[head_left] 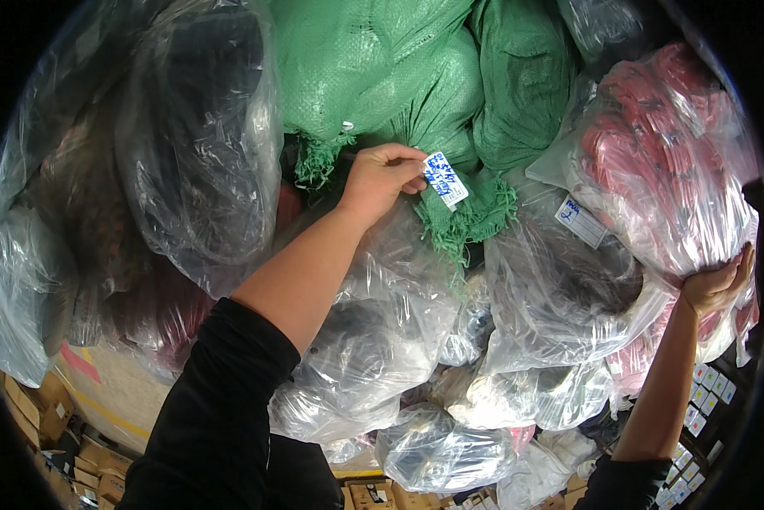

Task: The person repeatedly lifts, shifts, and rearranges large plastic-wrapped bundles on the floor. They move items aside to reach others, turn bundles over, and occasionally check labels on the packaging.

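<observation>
My left hand (pixel 388 177) is closed in a pinch on a white label (pixel 446 182) with blue handwriting. The label hangs by the gathered, frayed mouth of a green woven sack (pixel 437 102). Far to the right, my right hand (pixel 720 285) presses against the lower side of a clear plastic bag (pixel 654 161) packed with folded pink-red pieces, its fingers curled on the plastic. Another white label (pixel 580 221), also marked in blue, lies on the clear plastic just left of that bag.
Clear bags of dark contents (pixel 203 136) bulge at the left. More clear bags (pixel 356 340) are piled beneath my left hand. Cardboard boxes (pixel 55 416) stand low at the left. Rows of small white-labelled boxes (pixel 701 399) sit at the lower right.
</observation>
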The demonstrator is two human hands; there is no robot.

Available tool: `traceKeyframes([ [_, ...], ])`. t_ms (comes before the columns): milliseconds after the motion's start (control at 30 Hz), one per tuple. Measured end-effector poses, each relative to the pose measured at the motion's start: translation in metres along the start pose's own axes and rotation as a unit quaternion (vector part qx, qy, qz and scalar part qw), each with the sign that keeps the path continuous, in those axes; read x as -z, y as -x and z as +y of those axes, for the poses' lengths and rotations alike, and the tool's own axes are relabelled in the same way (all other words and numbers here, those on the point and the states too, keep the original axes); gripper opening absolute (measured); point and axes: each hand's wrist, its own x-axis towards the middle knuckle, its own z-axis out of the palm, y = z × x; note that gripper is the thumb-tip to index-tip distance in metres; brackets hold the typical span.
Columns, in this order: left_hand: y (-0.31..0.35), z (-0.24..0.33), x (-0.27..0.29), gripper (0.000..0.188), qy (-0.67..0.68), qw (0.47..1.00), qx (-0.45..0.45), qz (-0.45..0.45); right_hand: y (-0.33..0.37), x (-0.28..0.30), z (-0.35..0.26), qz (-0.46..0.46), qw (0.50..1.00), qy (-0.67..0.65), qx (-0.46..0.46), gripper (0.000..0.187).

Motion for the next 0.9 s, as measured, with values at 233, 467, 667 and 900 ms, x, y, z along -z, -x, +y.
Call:
traceKeyframes([
  [233,-0.001,-0.002,0.000,0.016,0.002,1.000,0.002,-0.002,-0.001,-0.001,-0.003,0.008,1.000,0.001,-0.002,0.036],
  [467,0.000,0.000,0.000,0.016,-0.002,1.000,0.005,0.000,-0.002,-0.001,-0.011,0.020,0.997,-0.033,-0.067,0.039],
  [667,-0.002,-0.006,0.005,0.016,-0.254,0.959,-0.081,0.093,-0.002,0.001,-0.007,0.001,1.000,-0.001,-0.005,0.040],
  [900,0.022,0.027,-0.052,0.035,-0.263,0.923,-0.276,0.051,0.003,0.004,-0.006,-0.024,0.995,0.019,-0.092,0.047],
])
